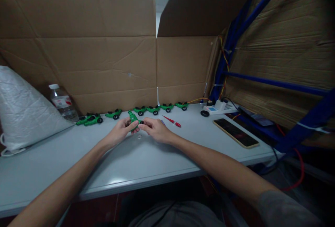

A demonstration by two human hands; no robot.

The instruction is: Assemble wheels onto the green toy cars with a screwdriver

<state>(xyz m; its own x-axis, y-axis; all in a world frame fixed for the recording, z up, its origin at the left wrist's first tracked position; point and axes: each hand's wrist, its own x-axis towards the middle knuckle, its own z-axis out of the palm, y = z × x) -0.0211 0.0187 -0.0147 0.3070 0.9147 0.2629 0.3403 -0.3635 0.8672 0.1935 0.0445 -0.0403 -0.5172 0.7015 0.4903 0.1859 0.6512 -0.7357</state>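
Fingers (128, 125) of the left hand (118, 132) are clamped on a green toy car (133, 117), which is tilted nose-up just above the table (146, 166), in the middle between both hands. The right hand (157, 129) meets it from the other side, its fingertips pinched together at the car's lower end, where a small dark part shows; whether that part is a wheel is too small to tell. The work looks like fitting or adjusting something at that end. It would go best with the left hand keeping the body steady and low over the table while the right works the small part squarely, not at an angle. That way anything that slips falls close by, near the small pale ring (139, 137) lying just under the hands. A red screwdriver (172, 121) lies near the right hand, within easy reach. More green cars (154, 109) stand in a row along the foot of the cardboard wall (104, 59). As for writing, the water bottle (62, 106) on the left carries a red-and-white label, but its print is too small to read. The phone (236, 133) on the right has a dark screen, and nothing else in view bears legible text.
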